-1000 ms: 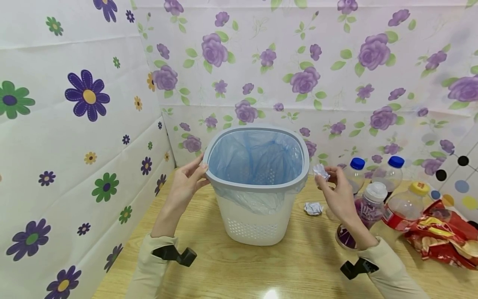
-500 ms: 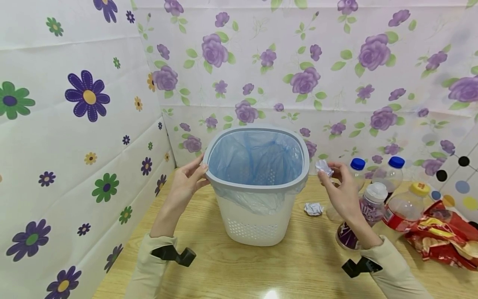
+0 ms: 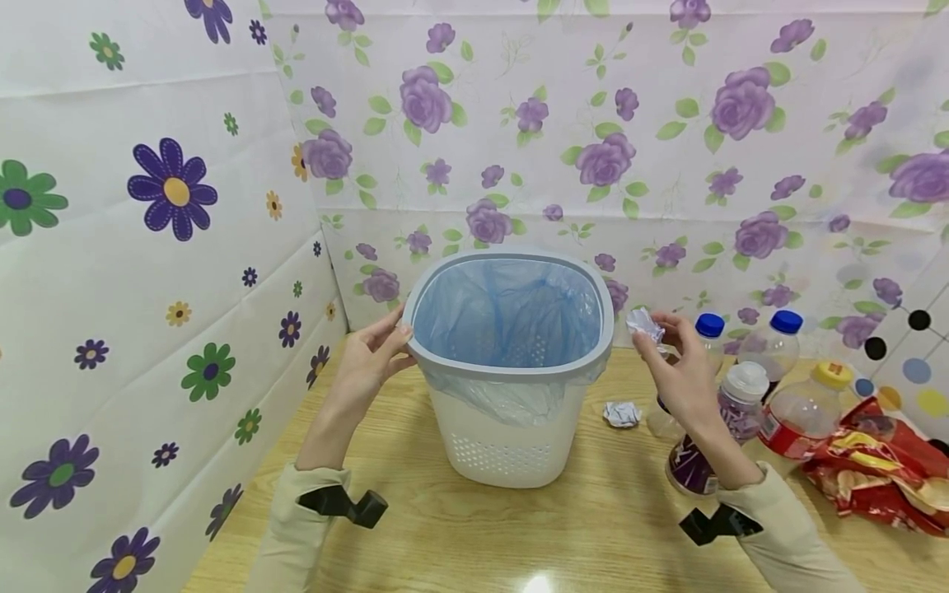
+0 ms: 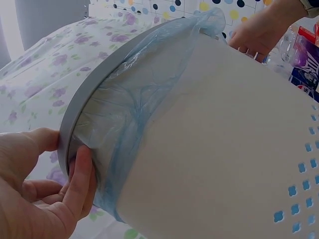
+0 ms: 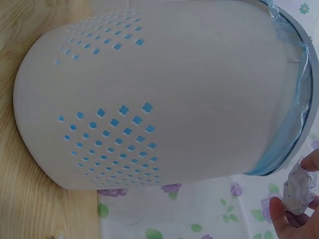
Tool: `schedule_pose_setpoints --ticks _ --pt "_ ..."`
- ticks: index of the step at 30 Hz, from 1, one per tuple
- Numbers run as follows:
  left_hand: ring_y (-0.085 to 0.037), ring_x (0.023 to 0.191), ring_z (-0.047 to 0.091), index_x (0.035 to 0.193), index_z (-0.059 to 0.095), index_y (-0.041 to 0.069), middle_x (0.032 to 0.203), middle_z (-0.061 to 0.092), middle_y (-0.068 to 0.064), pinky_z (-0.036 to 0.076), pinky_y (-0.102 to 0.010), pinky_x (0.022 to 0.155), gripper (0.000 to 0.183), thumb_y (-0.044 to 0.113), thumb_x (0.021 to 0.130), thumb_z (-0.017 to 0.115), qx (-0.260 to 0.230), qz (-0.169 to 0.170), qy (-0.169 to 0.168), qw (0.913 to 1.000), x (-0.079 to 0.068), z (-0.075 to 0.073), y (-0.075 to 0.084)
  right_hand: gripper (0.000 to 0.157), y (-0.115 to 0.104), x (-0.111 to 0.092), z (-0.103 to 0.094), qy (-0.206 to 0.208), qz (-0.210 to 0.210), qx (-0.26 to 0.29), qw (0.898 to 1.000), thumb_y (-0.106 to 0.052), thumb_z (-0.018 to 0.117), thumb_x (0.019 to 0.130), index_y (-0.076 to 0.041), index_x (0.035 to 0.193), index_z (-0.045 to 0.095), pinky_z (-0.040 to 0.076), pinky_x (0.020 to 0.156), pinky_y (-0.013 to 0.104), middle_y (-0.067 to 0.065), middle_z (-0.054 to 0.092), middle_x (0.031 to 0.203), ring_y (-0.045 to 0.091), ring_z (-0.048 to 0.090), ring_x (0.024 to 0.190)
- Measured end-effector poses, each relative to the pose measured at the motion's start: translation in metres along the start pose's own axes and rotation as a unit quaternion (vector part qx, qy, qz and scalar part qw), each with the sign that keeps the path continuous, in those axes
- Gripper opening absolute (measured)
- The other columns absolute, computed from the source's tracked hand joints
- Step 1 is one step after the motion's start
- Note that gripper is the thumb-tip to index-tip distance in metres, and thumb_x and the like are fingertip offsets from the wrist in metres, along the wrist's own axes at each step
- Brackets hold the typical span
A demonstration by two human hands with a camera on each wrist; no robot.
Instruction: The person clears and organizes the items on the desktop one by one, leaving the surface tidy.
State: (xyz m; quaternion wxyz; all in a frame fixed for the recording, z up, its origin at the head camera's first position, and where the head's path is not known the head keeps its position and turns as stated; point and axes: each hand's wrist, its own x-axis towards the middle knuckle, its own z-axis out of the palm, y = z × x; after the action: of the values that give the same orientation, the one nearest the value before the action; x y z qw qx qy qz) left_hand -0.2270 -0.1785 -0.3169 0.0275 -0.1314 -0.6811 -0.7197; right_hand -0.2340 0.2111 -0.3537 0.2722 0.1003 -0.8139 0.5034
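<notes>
A white trash can (image 3: 504,441) with a grey rim and a blue plastic liner (image 3: 511,313) stands upright on the wooden table. My left hand (image 3: 365,366) pinches the left side of its rim; in the left wrist view the thumb lies on the rim (image 4: 75,112) and fingers press the liner's folded-over edge below. To the right of the can my right hand (image 3: 685,375) holds a crumpled paper ball (image 3: 645,328) between thumb and fingers, at about rim height. Another crumpled paper ball (image 3: 621,414) lies on the table between the can and that hand.
At the right stand several plastic bottles, among them a blue-capped bottle (image 3: 774,346), a purple-labelled bottle (image 3: 740,403) and a yellow-capped bottle (image 3: 808,412). A red snack bag (image 3: 882,469) lies beyond them. Flowered sheets (image 3: 519,123) hang behind and at the left.
My right hand has moved slightly right and up, away from the can, with the paper ball still in its fingers. The left hand has stayed on the rim.
</notes>
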Motion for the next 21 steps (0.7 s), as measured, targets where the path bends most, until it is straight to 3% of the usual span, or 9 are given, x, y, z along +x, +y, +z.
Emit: schedule_pose_setpoints --ticks 10,16,21 --pt "-0.005 0.085 0.060 0.150 0.034 0.009 0.132 0.054 -0.016 0.057 -0.023 0.083 0.055 0.016 0.099 0.054 0.000 -0.007 0.002 1.0000 0.000 0.000 -0.001 0.040 -0.009 0.004 -0.001 0.005 -0.006 0.009 1.000 -0.024 0.058 0.097 -0.006 0.133 0.053 0.045 0.065 0.009 0.000 0.055 0.115 -0.004 0.053 0.094" --pt "-0.005 0.084 0.061 0.150 0.035 0.009 0.121 0.061 -0.008 0.057 -0.023 0.083 0.055 0.015 0.099 0.054 -0.004 -0.004 0.002 1.0000 0.001 0.000 -0.001 0.035 -0.016 0.009 -0.001 0.035 -0.030 0.017 0.999 -0.019 0.062 0.095 -0.007 0.128 0.060 0.046 0.061 0.008 -0.011 0.056 0.104 -0.004 0.057 0.088" --pt "-0.005 0.084 0.061 0.150 0.035 0.009 0.129 0.057 -0.011 0.057 -0.022 0.082 0.055 0.015 0.099 0.055 -0.006 -0.001 0.001 1.0000 0.001 0.000 0.000 0.035 -0.022 0.014 -0.002 0.043 -0.039 -0.002 0.998 -0.020 0.063 0.094 -0.009 0.128 0.061 0.044 0.059 0.008 -0.005 0.059 0.109 -0.005 0.056 0.088"
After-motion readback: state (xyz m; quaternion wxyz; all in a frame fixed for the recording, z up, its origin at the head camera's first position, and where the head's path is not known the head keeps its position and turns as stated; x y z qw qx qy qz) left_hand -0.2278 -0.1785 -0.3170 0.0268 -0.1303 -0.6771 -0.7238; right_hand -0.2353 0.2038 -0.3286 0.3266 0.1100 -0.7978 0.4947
